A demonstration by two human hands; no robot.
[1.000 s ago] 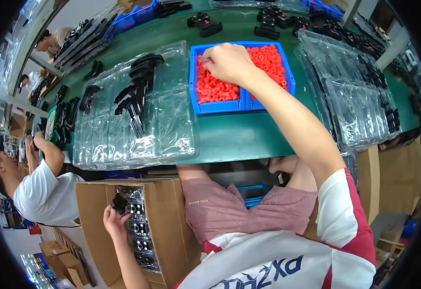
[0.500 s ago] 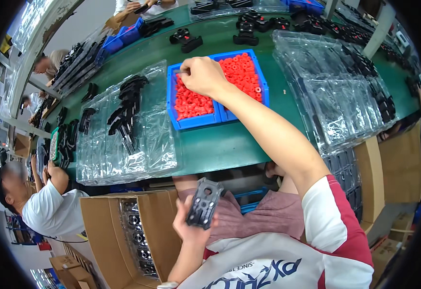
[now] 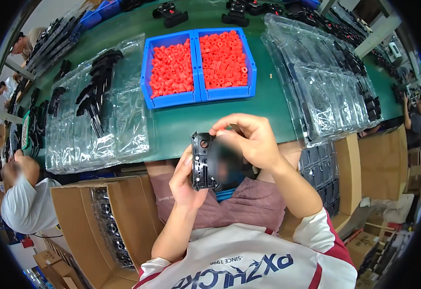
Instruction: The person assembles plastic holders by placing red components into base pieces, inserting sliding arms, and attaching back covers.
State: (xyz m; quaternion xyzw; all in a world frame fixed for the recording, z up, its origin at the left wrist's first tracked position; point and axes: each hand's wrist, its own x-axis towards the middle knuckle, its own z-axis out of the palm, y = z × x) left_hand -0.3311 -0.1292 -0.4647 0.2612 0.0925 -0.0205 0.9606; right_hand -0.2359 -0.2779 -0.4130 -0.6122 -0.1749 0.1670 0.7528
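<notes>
By the left hand (image 3: 184,182), with fingers curled around its left side, a black rectangular plastic part (image 3: 200,166) is held near the front edge of the green table (image 3: 172,132). The right arm is bent at the elbow and brought inward; by the right hand (image 3: 254,139) a small red plastic piece (image 3: 219,131) is pinched between thumb and forefinger, beside the part's upper end. Whether the two are touching cannot be told.
</notes>
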